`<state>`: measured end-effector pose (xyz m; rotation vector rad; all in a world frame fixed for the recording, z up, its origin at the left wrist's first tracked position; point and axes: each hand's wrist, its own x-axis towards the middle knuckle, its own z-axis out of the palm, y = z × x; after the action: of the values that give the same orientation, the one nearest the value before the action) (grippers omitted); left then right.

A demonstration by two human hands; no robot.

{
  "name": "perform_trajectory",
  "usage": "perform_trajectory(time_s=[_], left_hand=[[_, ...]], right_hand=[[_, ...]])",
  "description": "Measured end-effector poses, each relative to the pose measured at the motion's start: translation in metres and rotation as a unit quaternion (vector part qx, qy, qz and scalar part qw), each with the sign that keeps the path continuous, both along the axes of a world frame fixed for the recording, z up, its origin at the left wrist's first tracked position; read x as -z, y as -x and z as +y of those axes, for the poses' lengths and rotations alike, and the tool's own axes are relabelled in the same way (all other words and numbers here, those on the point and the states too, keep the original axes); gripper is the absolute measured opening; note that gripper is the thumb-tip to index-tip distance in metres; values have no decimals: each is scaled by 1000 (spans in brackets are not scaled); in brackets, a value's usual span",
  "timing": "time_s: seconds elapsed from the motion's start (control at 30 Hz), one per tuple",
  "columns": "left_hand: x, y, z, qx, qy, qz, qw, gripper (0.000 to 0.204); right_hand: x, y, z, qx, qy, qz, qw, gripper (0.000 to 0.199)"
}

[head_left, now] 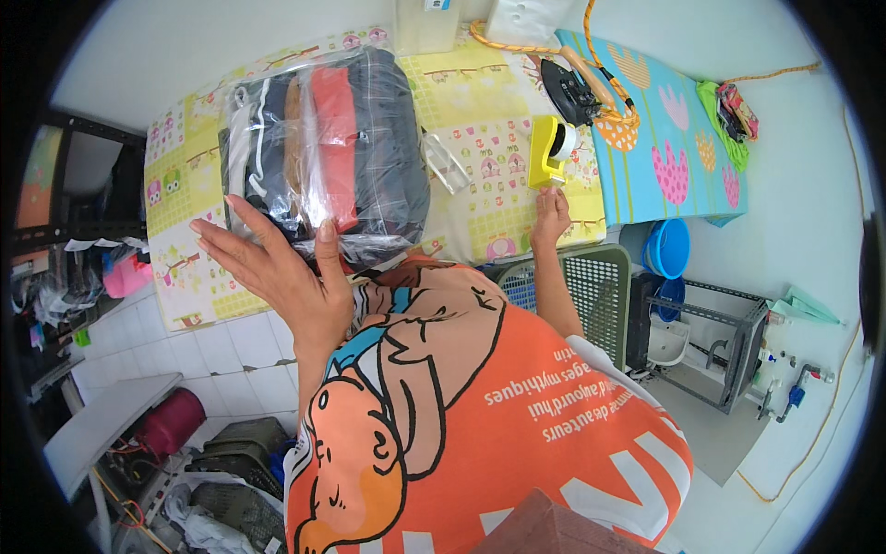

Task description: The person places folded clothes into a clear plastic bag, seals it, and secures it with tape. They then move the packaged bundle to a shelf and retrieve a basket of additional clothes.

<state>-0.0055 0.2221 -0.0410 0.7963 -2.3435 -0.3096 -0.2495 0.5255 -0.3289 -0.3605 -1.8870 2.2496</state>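
Head view: the clear bag point(383, 138) of folded clothes point(334, 138) lies at the near edge of the table point(494, 217), left of its middle, reaching back toward the far edge. Through the plastic I see white, black, brown, red and dark checked fabric, stacked in bands side by side.

My left hand point(291, 268) is spread, palm down, at the bag's near left corner. The thumb lies over the bag's near edge, well apart from the fingers, which fan out past that corner above the table; I cannot tell how firmly I press.

My right hand point(552, 220) is at the near end of the yellow tape dispenser point(544, 152), by the table's right edge. Its fingers are bunched together at the dispenser's tip; whether they pinch the end of the tape, I cannot tell.

Between bag and dispenser lies a small clear packet point(447, 164). The iron point(570, 92) sits toward the far right corner, beside the blue cloth point(669, 129) that adjoins the table's right edge. A clear bin point(426, 30) stands at the far edge. Below the near edge, by my right forearm, is a green basket point(600, 286).
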Motion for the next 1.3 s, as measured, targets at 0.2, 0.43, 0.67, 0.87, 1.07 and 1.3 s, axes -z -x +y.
perform_trajectory(time_s=[0.2, 0.43, 0.67, 0.87, 1.07, 1.3], left_hand=[[-1, 1, -3, 16, 9, 8, 1000, 84], [-2, 0, -5, 12, 1, 17, 1000, 83], [-1, -1, -15, 19, -20, 31, 999, 84], [1, -3, -36, 54, -10, 47, 997, 84], [2, -4, -48, 69, -24, 52, 996, 85], [4, -5, -50, 77, -29, 101, 991, 89]], right_hand=[[-2, -8, 33, -74, -350, 79, 931, 23], [-187, -27, -70, -389, -145, 12, 910, 29], [-388, -68, -172, -773, -201, 146, 584, 62], [-402, -87, -240, -762, -393, 338, 387, 47], [-396, -104, -259, -671, -533, 382, 346, 49], [-390, -83, -255, -541, -554, 451, 445, 59]])
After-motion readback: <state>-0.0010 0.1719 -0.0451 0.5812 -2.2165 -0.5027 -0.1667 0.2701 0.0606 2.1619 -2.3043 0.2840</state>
